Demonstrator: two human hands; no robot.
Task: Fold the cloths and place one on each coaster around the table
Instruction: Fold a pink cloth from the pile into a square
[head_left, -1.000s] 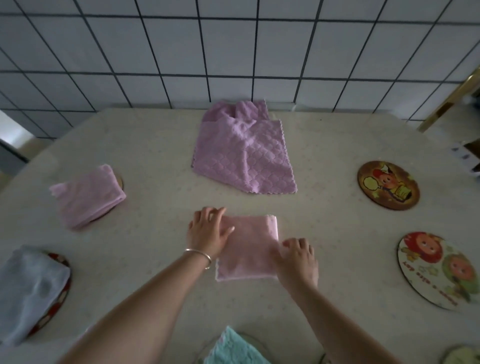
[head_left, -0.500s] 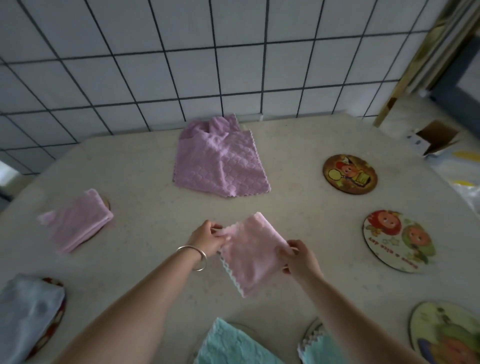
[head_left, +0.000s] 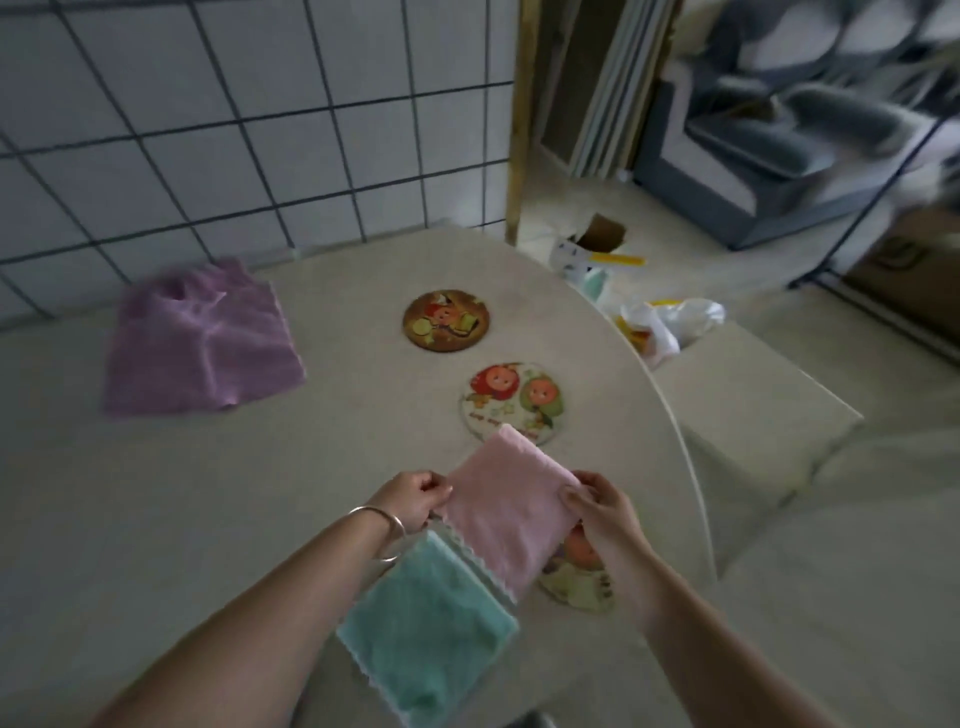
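Hands both engaged on one item. Left hand (head_left: 415, 498) pinches the left corner of a folded pink cloth (head_left: 506, 514); right hand (head_left: 605, 512) grips the right corner, thumb on top. A bangle (head_left: 382, 522) sits on the left wrist.

Folded pink cloth: held in front of the person, its lower corner overlapping a folded teal cloth in the picture; whether it is clear of the counter (head_left: 156, 493) cannot be told. It reads as a diamond: one corner points away from the person toward the white cartoon coaster (head_left: 511, 397), the opposite scalloped corner points back toward the person. Long axis runs from far-left to near-right, diagonal to the counter edge.

Coasters: the white cartoon coaster lies bare just beyond the cloth's far corner. A brown cartoon coaster (head_left: 447, 320) lies farther back, also bare. A third coaster (head_left: 576, 579) is partly covered by the held cloth and the right hand, near the counter's right edge.

Other cloths: the folded teal cloth (head_left: 428, 629) lies flat at the near edge, under the left forearm, its corner meeting the pink cloth's scalloped hem. A purple cloth (head_left: 200, 343) lies unfolded and rumpled near the tiled wall (head_left: 234, 130).
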